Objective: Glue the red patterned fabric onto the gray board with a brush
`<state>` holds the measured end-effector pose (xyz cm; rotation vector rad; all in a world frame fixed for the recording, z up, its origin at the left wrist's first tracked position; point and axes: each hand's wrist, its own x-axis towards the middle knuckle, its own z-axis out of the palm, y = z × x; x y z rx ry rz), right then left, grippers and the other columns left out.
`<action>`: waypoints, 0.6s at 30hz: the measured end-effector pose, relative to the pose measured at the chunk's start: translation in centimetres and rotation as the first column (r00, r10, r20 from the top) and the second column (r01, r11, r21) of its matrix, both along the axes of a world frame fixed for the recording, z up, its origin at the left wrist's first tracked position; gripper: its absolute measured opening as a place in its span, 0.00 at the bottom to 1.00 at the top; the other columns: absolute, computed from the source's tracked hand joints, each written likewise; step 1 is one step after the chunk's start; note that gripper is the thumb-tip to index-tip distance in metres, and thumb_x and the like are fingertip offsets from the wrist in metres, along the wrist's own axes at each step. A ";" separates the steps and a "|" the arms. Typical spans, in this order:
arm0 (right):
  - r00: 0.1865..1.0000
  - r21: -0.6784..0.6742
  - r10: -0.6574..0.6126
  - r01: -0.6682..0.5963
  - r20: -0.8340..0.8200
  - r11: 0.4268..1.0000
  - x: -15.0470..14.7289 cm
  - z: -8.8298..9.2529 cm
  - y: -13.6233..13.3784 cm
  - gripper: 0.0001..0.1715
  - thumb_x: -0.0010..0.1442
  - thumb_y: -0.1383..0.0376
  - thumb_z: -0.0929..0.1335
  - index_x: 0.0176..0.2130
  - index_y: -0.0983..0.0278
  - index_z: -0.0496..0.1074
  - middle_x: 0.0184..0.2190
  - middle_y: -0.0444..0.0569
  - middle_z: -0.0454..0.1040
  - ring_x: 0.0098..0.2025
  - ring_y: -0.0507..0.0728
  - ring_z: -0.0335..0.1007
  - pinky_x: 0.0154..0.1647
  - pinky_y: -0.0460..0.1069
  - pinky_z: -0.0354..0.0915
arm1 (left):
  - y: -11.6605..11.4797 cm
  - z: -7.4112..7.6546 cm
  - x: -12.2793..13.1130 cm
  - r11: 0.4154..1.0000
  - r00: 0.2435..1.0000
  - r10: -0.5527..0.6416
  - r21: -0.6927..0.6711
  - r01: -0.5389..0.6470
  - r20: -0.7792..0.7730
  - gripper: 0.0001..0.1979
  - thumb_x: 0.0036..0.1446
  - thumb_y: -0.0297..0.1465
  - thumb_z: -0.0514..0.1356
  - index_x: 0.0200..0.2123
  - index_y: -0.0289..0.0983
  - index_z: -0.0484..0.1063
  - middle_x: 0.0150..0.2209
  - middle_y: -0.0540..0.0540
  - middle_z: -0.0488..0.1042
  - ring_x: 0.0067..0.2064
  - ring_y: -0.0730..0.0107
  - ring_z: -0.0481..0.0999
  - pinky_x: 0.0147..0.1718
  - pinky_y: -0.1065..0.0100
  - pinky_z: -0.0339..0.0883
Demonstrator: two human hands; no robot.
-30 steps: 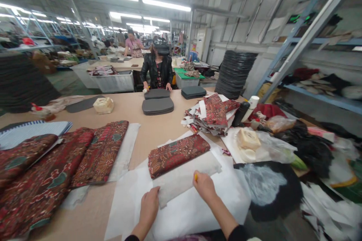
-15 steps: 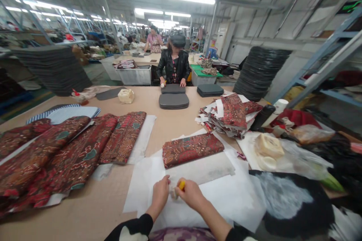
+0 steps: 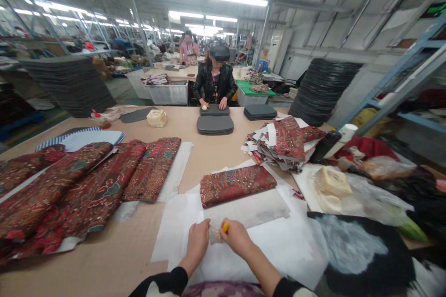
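Observation:
A piece of red-brown patterned fabric (image 3: pixel 237 184) lies folded in front of me, its pale grey backing (image 3: pixel 254 209) spread towards me over white sheets (image 3: pixel 275 246). At the backing's near left edge, the fingers of my left hand (image 3: pixel 198 241) are closed in a pinch on the fabric. My right hand (image 3: pixel 236 236) is wrapped round a brush with a yellow handle (image 3: pixel 226 227). Its bristle end (image 3: pixel 215 235) points down and left against the pale backing, between my two hands. The exact contact of the bristles is partly hidden by my fingers.
Patterned fabric pieces (image 3: pixel 87 181) overlap on the left; a pile of scraps (image 3: pixel 285 141) lies right. A yellowish block (image 3: pixel 332 181) and clear plastic (image 3: pixel 351 241) sit near my right. Across the table a co-worker (image 3: pixel 216 79) handles dark grey pads (image 3: pixel 215 124).
My hands stay at the near edge of the backing; the brush has shifted slightly. The whole view has moved a little. Across the table, the co-worker's hands have moved slightly.

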<state>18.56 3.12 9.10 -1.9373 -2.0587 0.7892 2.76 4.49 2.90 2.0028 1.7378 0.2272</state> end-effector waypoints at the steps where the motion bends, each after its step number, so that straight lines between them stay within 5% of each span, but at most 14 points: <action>1: 1.000 -0.009 -0.003 0.003 0.030 1.000 -0.2 0.1 -0.1 0.08 0.55 0.64 0.64 0.34 0.63 0.71 0.28 0.49 0.77 0.31 0.55 0.71 0.30 0.45 0.56 | -0.1 -0.1 0.0 1.000 1.000 -0.008 0.007 0.008 -0.015 0.21 0.58 0.28 0.40 0.49 0.37 0.66 0.46 0.43 0.75 0.48 0.67 0.72 0.55 0.58 0.52; 7: 1.000 0.032 -0.006 0.007 -0.016 0.999 1.8 -0.4 0.2 0.07 0.55 0.64 0.64 0.34 0.61 0.71 0.28 0.45 0.76 0.31 0.53 0.70 0.30 0.44 0.55 | -0.5 0.4 0.3 0.984 0.969 -0.167 0.028 0.175 -0.183 0.17 0.57 0.28 0.44 0.41 0.42 0.69 0.43 0.48 0.74 0.47 0.66 0.70 0.55 0.55 0.50; 13: 0.891 0.122 -0.370 0.350 0.264 0.929 9.5 -0.5 0.2 0.12 0.59 0.66 0.59 0.35 0.65 0.70 0.26 0.51 0.74 0.30 0.55 0.70 0.29 0.46 0.54 | -0.3 0.4 0.7 0.929 0.893 -0.339 0.045 0.367 -0.295 0.17 0.55 0.23 0.43 0.37 0.39 0.70 0.41 0.47 0.72 0.46 0.65 0.69 0.57 0.53 0.46; 18: 0.966 0.134 -0.256 0.258 -0.030 0.957 8.2 -1.3 -0.6 0.08 0.58 0.64 0.62 0.32 0.62 0.70 0.25 0.46 0.74 0.29 0.52 0.69 0.30 0.44 0.56 | 0.0 0.2 0.9 0.925 0.888 -0.349 0.041 0.377 -0.299 0.17 0.55 0.23 0.43 0.35 0.39 0.71 0.39 0.47 0.73 0.45 0.65 0.70 0.56 0.53 0.47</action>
